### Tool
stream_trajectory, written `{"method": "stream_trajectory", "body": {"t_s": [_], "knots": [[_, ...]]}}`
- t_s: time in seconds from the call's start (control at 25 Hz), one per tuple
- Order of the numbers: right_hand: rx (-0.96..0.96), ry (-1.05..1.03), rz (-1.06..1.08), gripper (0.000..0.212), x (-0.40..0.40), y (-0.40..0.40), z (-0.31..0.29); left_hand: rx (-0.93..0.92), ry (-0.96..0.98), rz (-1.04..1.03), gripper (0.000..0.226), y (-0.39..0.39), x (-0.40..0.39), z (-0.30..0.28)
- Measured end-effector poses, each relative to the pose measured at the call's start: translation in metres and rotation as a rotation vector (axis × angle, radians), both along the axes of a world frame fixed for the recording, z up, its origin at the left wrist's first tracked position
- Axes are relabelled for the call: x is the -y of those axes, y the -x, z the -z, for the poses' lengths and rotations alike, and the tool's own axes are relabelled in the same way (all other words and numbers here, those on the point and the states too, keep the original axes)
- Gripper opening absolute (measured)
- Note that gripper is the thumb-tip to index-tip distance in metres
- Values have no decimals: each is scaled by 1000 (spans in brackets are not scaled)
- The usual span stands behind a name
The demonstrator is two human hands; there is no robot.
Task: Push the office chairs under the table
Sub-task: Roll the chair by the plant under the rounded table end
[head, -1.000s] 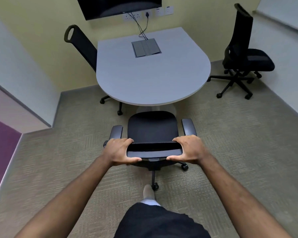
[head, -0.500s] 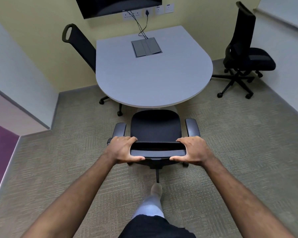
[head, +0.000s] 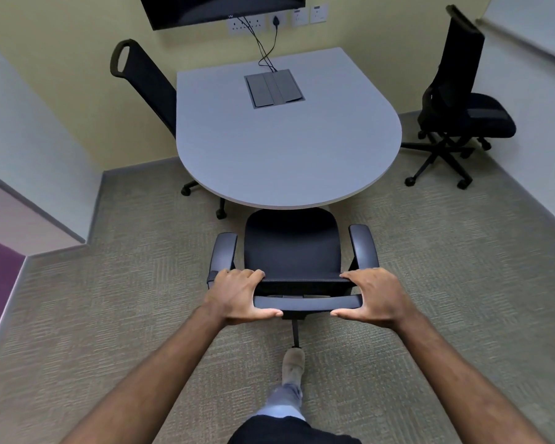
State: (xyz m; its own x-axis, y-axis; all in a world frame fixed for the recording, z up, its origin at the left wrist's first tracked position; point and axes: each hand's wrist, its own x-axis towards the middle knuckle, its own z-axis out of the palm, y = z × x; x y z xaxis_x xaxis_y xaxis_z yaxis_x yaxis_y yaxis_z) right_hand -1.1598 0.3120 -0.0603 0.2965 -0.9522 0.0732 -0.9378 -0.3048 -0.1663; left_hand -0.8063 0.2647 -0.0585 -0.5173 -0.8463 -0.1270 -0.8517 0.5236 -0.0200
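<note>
Right, both my left hand (head: 237, 296) and right hand (head: 377, 298) grip the black armrest office chair's (head: 291, 248) backrest top, its seat front at the grey rounded table's (head: 285, 149) edge.

Light: even, soft brightness is falling from overhead.
Shadows: only faint ones are showing under the bench (head: 269, 149).
Glare: a mild sheen is lying on the chair armrest (head: 362, 248).
Distortion: walls are bowing outward at the edges.
Focus: everything is staying sharp.

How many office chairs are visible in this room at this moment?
3. One chair is at the table's near curved edge, held by both hands. A second chair stands at the table's left side. A third chair stands apart on the right. No others are visible.
</note>
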Motion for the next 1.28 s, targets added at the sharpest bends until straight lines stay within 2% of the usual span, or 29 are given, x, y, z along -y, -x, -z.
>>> {"method": "stream_trajectory", "body": {"t_s": [0.28,0.6,0.84,1.08,1.28], "knots": [[-28,-28,6,113,-5,-5,-3,-6,13,-4,107,1,-11,-3],[-18,20,57,111,-28,-16,1,30,39,-10,105,2,-29,-3],[-27,45,44,104,-37,-17,6,31,69,-13,105,-2,-38,0],[-80,45,69,80,-35,-20,9,34,65,2,99,0,-36,-1],[-81,95,78,79,-18,-27,1,30,87,-20,98,-1,-19,-6]]}}
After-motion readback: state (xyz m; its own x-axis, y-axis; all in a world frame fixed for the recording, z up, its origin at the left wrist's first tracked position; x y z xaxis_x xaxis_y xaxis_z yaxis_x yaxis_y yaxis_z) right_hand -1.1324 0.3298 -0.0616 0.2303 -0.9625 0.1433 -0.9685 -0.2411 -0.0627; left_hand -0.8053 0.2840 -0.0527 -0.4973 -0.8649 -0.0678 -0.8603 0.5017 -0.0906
